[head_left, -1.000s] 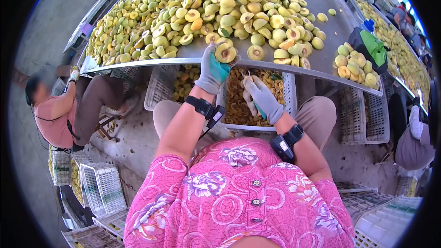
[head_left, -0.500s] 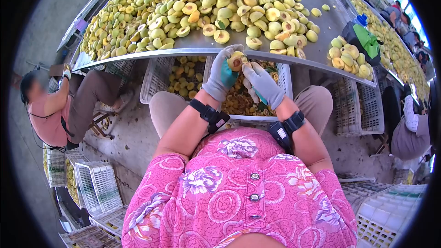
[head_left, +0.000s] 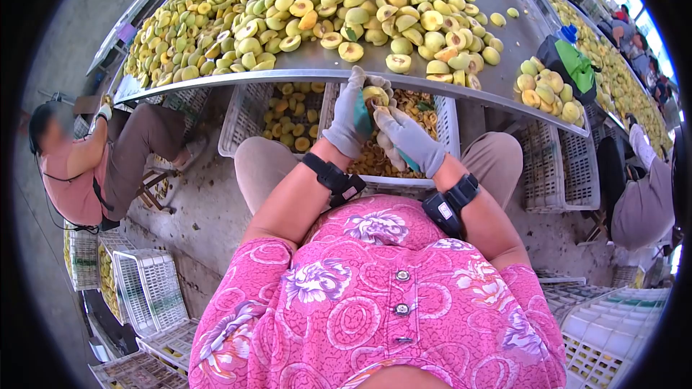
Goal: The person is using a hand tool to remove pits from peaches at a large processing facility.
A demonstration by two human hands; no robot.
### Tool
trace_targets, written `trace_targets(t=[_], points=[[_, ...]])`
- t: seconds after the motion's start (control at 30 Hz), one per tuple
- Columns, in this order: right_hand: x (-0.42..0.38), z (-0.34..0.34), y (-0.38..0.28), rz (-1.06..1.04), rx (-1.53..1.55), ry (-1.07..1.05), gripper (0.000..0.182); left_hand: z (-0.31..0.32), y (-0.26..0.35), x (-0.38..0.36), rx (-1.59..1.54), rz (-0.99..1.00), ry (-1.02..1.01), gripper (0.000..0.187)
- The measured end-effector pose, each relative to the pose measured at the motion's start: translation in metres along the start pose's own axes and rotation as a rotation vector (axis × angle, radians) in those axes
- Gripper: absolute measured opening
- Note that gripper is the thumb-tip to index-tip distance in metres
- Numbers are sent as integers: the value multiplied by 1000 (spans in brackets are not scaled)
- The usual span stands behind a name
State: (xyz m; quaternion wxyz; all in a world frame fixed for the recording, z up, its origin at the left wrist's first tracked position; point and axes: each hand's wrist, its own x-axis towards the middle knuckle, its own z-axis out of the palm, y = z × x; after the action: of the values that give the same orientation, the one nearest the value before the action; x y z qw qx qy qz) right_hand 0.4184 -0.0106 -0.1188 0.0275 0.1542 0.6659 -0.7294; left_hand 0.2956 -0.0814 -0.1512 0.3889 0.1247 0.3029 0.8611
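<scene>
My left hand (head_left: 349, 124), in a grey glove with a teal palm, is closed around a halved yellow-green stone fruit (head_left: 375, 94) just below the table's front edge. My right hand (head_left: 413, 140), gloved alike, is closed with its fingertips pinched against the near side of that fruit. Whether those fingers hold a small tool is hidden. Beneath both hands a white crate (head_left: 450, 126) contains brownish-yellow scraps (head_left: 424, 114). A large heap of fruit halves (head_left: 310, 18) lies on the metal table (head_left: 504, 65) beyond my hands.
Left of the scrap crate stands another crate (head_left: 236, 126) with fruit halves. A smaller fruit pile (head_left: 548, 92) and a green-and-black bag (head_left: 577, 65) are at the table's right. A person (head_left: 76, 158) sits at left, another (head_left: 641, 202) at right. Stacked crates (head_left: 151, 292) flank me.
The fruit in my left hand has turned, so its cut face with the brown hollow shows less. Both hands stay together at nearly the same spot. The person at right has shifted an arm.
</scene>
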Motion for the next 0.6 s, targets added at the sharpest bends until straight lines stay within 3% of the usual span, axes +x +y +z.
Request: trace_targets(t=[0.1,0.17,0.2,0.27,0.4,0.47,0.5,0.57,0.6], points=[[-3,2,0,78,119,-33,29,4,1,-2,3,-21,62,44],[-5,5,-1,90,171,1,29,3,-1,-1,314,108,80,47],[-5,5,-1,90,171,0,29,5,2,-2,314,109,81,47],[-6,0,1,116,277,-99,30,7,7,-3,173,-9,-11,49],[-3,-5,9,156,360,-184,32,4,11,-2,236,-56,-43,51],[-6,-1,11,173,334,-124,33,-3,7,1,593,77,-45,53],[-6,-1,11,175,335,-125,33,-2,11,-1,593,76,-43,53],[-7,-1,11,186,414,-207,34,0,20,-5,437,-116,-124,54],[-8,-1,12,186,417,-207,34,-3,19,-3,438,-119,-123,54]])
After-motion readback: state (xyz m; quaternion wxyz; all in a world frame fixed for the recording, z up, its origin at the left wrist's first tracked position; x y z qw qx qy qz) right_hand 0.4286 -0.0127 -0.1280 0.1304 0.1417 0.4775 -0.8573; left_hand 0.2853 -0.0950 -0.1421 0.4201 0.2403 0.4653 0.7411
